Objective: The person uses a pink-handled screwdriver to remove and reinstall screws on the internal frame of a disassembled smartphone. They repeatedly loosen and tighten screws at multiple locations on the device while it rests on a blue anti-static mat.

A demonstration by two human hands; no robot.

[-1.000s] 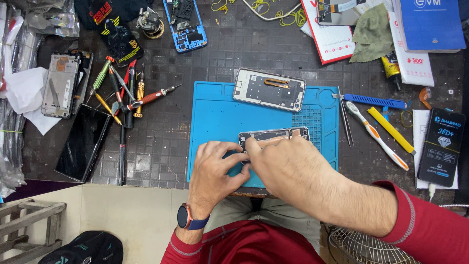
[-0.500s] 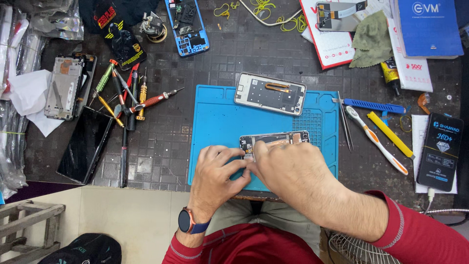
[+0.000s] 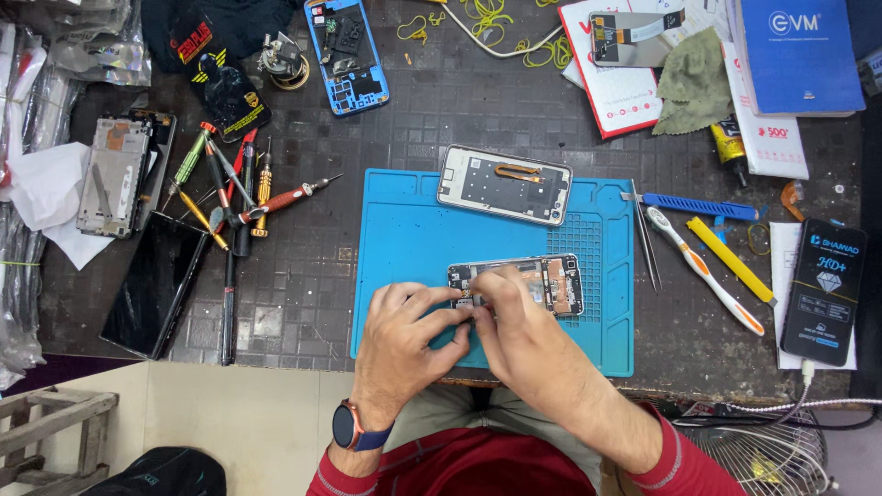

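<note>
An opened phone body (image 3: pixel 537 283) with its circuit board showing lies on a blue work mat (image 3: pixel 404 230). My left hand (image 3: pixel 400 344) and my right hand (image 3: pixel 514 335) meet at the phone's left end, fingertips pinched together on it. What sits between the fingertips is too small to tell. A detached back panel (image 3: pixel 503 184) with an orange flex strip lies further up the mat. A watch is on my left wrist.
Several screwdrivers (image 3: pixel 234 188) lie left of the mat, beside a black screen (image 3: pixel 154 285) and a phone frame (image 3: pixel 112 174). A blue phone frame (image 3: pixel 346 55) is at the top. Tweezers (image 3: pixel 643 234), a toothbrush (image 3: pixel 703 271), blue and yellow pry tools and a boxed phone (image 3: pixel 822 289) lie to the right.
Both hands stay on the phone's left end, and more of its right end shows beyond them. The camera view has shifted slightly.
</note>
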